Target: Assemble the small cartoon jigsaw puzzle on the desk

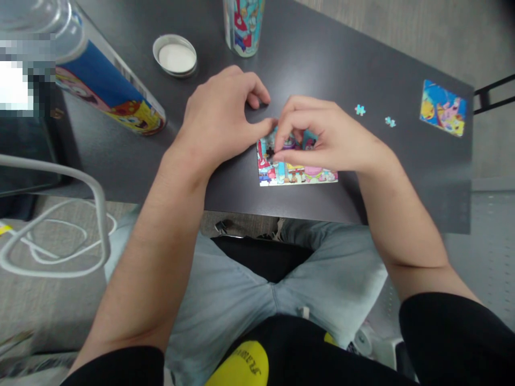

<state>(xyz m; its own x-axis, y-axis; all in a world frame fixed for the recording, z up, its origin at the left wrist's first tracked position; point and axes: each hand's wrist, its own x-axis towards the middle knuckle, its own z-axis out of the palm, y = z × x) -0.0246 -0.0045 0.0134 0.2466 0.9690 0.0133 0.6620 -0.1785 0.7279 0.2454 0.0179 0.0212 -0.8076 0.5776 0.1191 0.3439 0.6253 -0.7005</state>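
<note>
A mostly assembled jigsaw puzzle (298,174) with colourful cartoon figures lies near the table's front edge. A small dark gap shows in its left part. My left hand (225,115) rests at the puzzle's upper left, its thumb stretched to the corner and its fingers apart from the thumb, holding nothing. Over the puzzle, my right hand (322,131) has thumb and index finger pinched together beside the gap. Whatever is between those fingertips is hidden. To the right lie two loose items, a puzzle piece (360,110) and another puzzle piece (390,122).
A printed cartoon card (443,108) lies at the table's right end. A round lid (175,56) and a cartoon-printed can (244,27) are at the back. A large cartoon-labelled bottle (116,80) stands at left, near a white cable (92,182).
</note>
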